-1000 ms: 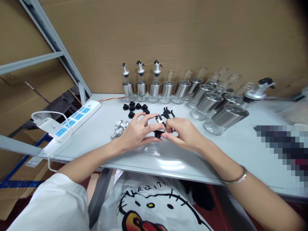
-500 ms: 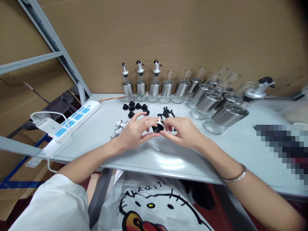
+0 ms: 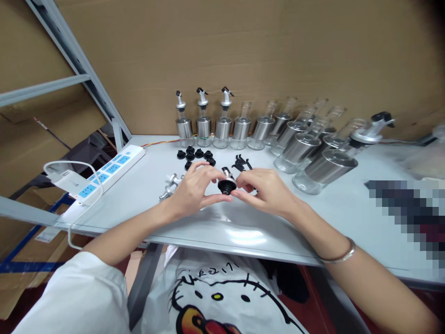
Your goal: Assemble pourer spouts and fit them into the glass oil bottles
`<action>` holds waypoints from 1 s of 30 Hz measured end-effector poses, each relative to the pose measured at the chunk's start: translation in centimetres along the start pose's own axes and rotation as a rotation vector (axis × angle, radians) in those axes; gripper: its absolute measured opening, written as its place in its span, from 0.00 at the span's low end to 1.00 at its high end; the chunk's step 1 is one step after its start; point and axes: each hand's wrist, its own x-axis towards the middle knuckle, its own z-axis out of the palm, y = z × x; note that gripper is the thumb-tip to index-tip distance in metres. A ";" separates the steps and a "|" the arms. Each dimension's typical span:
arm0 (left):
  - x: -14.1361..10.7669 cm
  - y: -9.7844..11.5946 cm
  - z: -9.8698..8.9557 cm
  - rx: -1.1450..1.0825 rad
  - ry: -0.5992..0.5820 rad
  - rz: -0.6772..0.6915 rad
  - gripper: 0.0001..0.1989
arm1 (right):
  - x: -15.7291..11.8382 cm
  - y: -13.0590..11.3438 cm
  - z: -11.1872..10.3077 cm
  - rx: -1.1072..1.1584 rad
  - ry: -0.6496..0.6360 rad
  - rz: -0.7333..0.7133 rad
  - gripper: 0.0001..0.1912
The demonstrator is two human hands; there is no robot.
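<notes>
The underside of the right hand's [image 3: 266,189] curled fingers is hidden, so I cannot tell if its grip is closed on the pourer [image 3: 227,185]; its thumb tip is at the edge of it. The left hand [image 3: 194,189] has the pourer pinched between fingertips and thumb, above the front part of the desk [image 3: 139,197]. This hand covers part of the silver pieces [image 3: 170,186], and the right one partly hides the black levers [image 3: 239,163]. On the far right, a dark item [image 3: 410,208] is pixelated and cannot be recognised. Compared with one second ago, the pourer is tilted, its black base now turned toward the camera, and the left fingers cover less of it.
</notes>
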 end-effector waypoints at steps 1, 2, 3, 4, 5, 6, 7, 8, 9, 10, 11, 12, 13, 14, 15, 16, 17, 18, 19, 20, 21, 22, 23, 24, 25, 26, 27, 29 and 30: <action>0.0 0.0 0.0 0.012 -0.012 -0.003 0.20 | 0.0 -0.1 0.0 0.000 -0.002 0.000 0.20; 0.0 0.0 0.0 0.022 -0.027 -0.005 0.20 | 0.0 -0.2 0.0 0.002 -0.003 0.001 0.19; 0.0 0.1 -0.1 0.025 -0.043 -0.005 0.20 | 0.0 -0.3 0.0 0.007 -0.006 0.004 0.18; 0.1 0.1 -0.2 0.023 -0.064 0.001 0.19 | 0.0 -0.3 0.0 0.016 -0.011 0.009 0.16; 0.1 0.2 -0.2 0.016 -0.086 0.009 0.18 | 0.0 -0.4 0.0 0.029 -0.020 0.013 0.15; 0.2 0.3 -0.3 0.006 -0.102 0.020 0.16 | 0.0 -0.4 0.0 0.044 -0.031 0.014 0.13; 0.3 0.3 -0.3 -0.003 -0.112 0.031 0.15 | 0.0 -0.4 0.1 0.058 -0.045 0.014 0.13; 0.3 0.4 -0.4 -0.009 -0.116 0.039 0.14 | 0.0 -0.4 0.1 0.070 -0.058 0.013 0.12; 0.4 0.4 -0.4 -0.013 -0.114 0.045 0.13 | 0.0 -0.4 0.2 0.079 -0.070 0.011 0.11; 0.4 0.4 -0.4 -0.018 -0.105 0.049 0.13 | 0.0 -0.5 0.2 0.086 -0.077 0.012 0.10; 0.4 0.4 -0.4 -0.024 -0.096 0.052 0.13 | 0.0 -0.5 0.3 0.094 -0.078 0.013 0.10; 0.4 0.4 -0.3 -0.030 -0.086 0.055 0.13 | 0.0 -0.5 0.3 0.103 -0.077 0.017 0.09; 0.4 0.4 -0.3 -0.033 -0.080 0.056 0.13 | 0.0 -0.5 0.3 0.113 -0.075 0.021 0.08; 0.4 0.4 -0.2 -0.035 -0.075 0.056 0.14 | -0.1 -0.5 0.4 0.121 -0.074 0.026 0.08; 0.4 0.3 -0.2 -0.034 -0.071 0.050 0.14 | -0.1 -0.5 0.4 0.125 -0.075 0.034 0.08; 0.4 0.3 -0.2 -0.031 -0.068 0.041 0.15 | -0.1 -0.5 0.4 0.128 -0.079 0.042 0.09; 0.4 0.3 -0.2 -0.027 -0.065 0.030 0.16 | -0.1 -0.5 0.4 0.129 -0.084 0.048 0.09; 0.4 0.3 -0.2 -0.022 -0.062 0.021 0.17 | -0.1 -0.5 0.4 0.128 -0.082 0.050 0.10; 0.5 0.4 -0.2 -0.016 -0.059 0.016 0.17 | -0.1 -0.5 0.4 0.123 -0.072 0.047 0.10; 0.6 0.4 -0.3 -0.010 -0.058 0.014 0.17 | -0.1 -0.6 0.4 0.117 -0.053 0.038 0.10; 0.6 0.4 -0.3 -0.005 -0.057 0.016 0.18 | -0.1 -0.6 0.4 0.109 -0.028 0.028 0.10; 0.7 0.4 -0.4 -0.003 -0.058 0.021 0.18 | 0.0 -0.6 0.4 0.101 -0.004 0.017 0.10; 0.8 0.5 -0.4 -0.003 -0.059 0.025 0.18 | 0.0 -0.7 0.4 0.096 0.014 0.011 0.10; 0.8 0.5 -0.4 -0.004 -0.061 0.028 0.18 | 0.0 -0.7 0.4 0.097 0.022 0.013 0.09; 0.8 0.5 -0.4 -0.005 -0.066 0.029 0.18 | 0.0 -0.8 0.4 0.105 0.020 0.021 0.09; 0.8 0.5 -0.5 -0.006 -0.073 0.031 0.18 | 0.1 -0.8 0.4 0.118 0.010 0.034 0.09; 0.8 0.4 -0.5 -0.008 -0.082 0.032 0.18 | 0.1 -0.9 0.4 0.133 -0.004 0.050 0.08; 0.7 0.4 -0.4 -0.016 -0.106 0.027 0.18 | 0.1 -0.9 0.5 0.160 -0.028 0.085 0.09; 0.6 0.4 -0.4 -0.020 -0.115 0.024 0.18 | 0.1 -0.9 0.5 0.169 -0.039 0.101 0.09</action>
